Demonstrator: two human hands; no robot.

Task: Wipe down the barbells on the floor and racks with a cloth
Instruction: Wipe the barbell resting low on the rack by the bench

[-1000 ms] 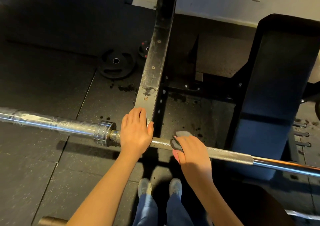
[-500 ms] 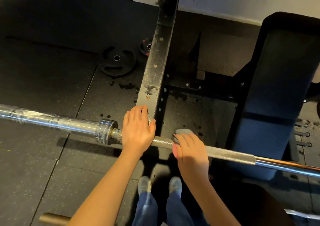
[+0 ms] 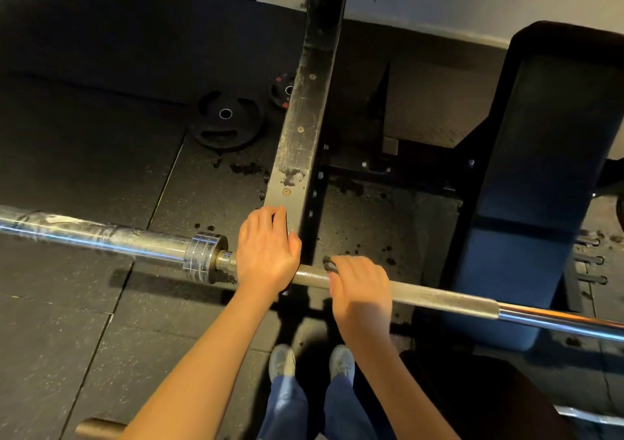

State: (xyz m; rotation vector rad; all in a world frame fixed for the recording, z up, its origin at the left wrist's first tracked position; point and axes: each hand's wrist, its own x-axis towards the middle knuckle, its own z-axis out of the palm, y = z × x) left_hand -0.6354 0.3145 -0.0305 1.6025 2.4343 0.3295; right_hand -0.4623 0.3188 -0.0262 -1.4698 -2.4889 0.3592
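A chrome barbell [image 3: 442, 299] runs left to right across the view at waist height, resting on the rack. My left hand [image 3: 266, 253] lies over the bar just right of its collar, fingers curled over the top beside the rack upright. My right hand [image 3: 363, 287] wraps a grey cloth [image 3: 329, 265] round the knurled shaft a little further right; only a dark edge of the cloth shows past my fingers.
The scuffed black rack upright [image 3: 304, 128] rises between my hands. A padded black bench [image 3: 547, 176] stands at right. Two weight plates [image 3: 226, 120] lie on the rubber floor behind. Another bar end [image 3: 98, 428] shows at bottom left, and my feet below.
My right hand has rolled forward over the bar, so the cloth that stuck out above my fingers is now mostly hidden. My left hand has stayed on the bar.
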